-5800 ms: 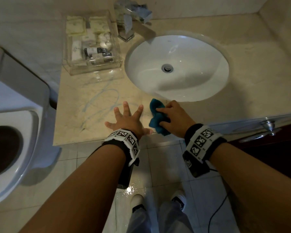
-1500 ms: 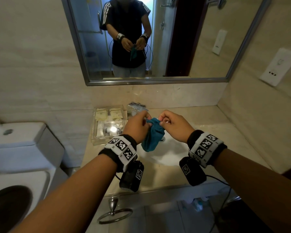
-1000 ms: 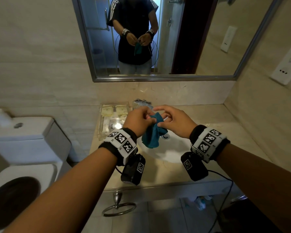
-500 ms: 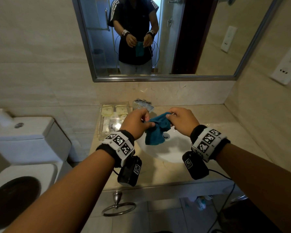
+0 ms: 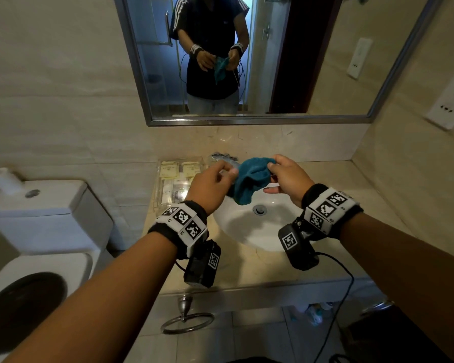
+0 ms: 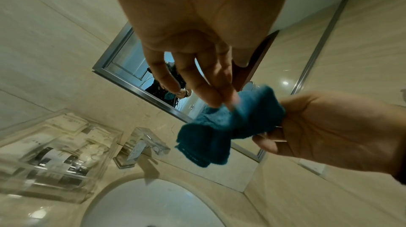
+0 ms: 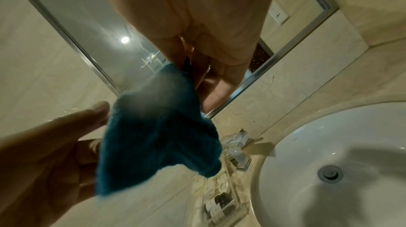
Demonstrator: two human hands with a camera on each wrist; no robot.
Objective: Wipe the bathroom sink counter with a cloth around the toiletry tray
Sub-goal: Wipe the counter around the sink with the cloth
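Observation:
A teal cloth (image 5: 249, 179) hangs bunched in the air above the white sink basin (image 5: 247, 231). My left hand (image 5: 231, 174) pinches its left edge, and my right hand (image 5: 271, 167) pinches its right edge. In the left wrist view the left fingertips (image 6: 222, 102) nip the cloth (image 6: 219, 131), with the right hand (image 6: 329, 130) opposite. The right wrist view has the cloth (image 7: 158, 135) drooping from the right hand (image 7: 186, 65). The clear toiletry tray (image 5: 160, 191) stands on the beige counter (image 5: 247, 271), left of the basin.
A chrome faucet (image 5: 220, 158) stands behind the basin, next to the tray. A toilet (image 5: 37, 218) is close on the left. A towel ring (image 5: 186, 323) hangs under the counter's front edge. Mirror (image 5: 312, 61) and wall socket (image 5: 451, 100) are behind and right.
The cloth was lifted off the counter. Over the last second my hands have drawn apart, opening the cloth between them, and now hold it slightly higher.

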